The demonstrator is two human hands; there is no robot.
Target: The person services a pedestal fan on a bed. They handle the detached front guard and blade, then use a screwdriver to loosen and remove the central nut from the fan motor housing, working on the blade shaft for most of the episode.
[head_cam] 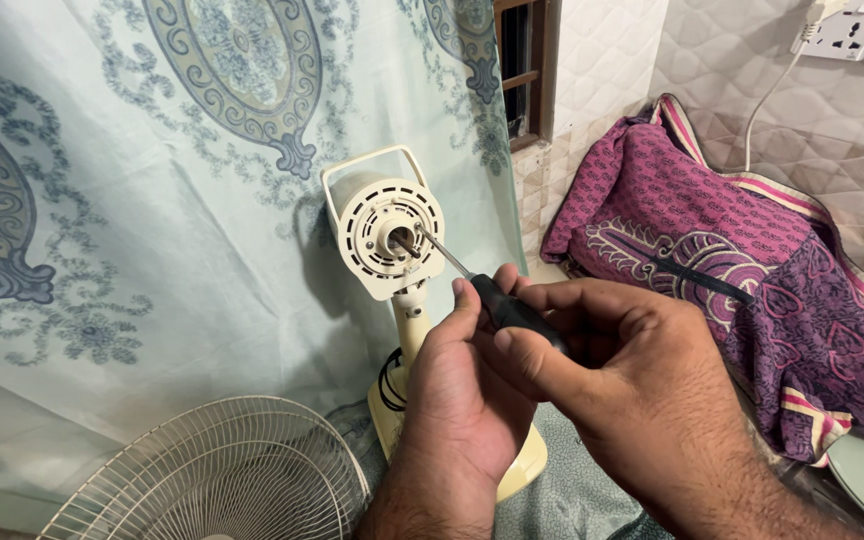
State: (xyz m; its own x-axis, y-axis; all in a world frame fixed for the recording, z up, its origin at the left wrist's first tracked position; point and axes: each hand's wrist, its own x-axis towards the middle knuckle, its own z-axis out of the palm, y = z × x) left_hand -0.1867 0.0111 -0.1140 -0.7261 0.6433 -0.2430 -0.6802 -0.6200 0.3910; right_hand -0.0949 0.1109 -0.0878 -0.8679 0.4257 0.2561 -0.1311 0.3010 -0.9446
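1. A cream plastic fan motor housing (389,236), grille and blades off, stands upright on its stem above the hands, before a patterned curtain.
2. The left hand (457,400) curls loosely beneath the tool; its grip is unclear.
3. The right hand (592,370), nearer, pinches a black-handled screwdriver (482,290), shaft slanting up-left to the hub.

My one head camera looks down and forward, close over both hands, facing the fan motor (390,232) and the patterned curtain (152,200).
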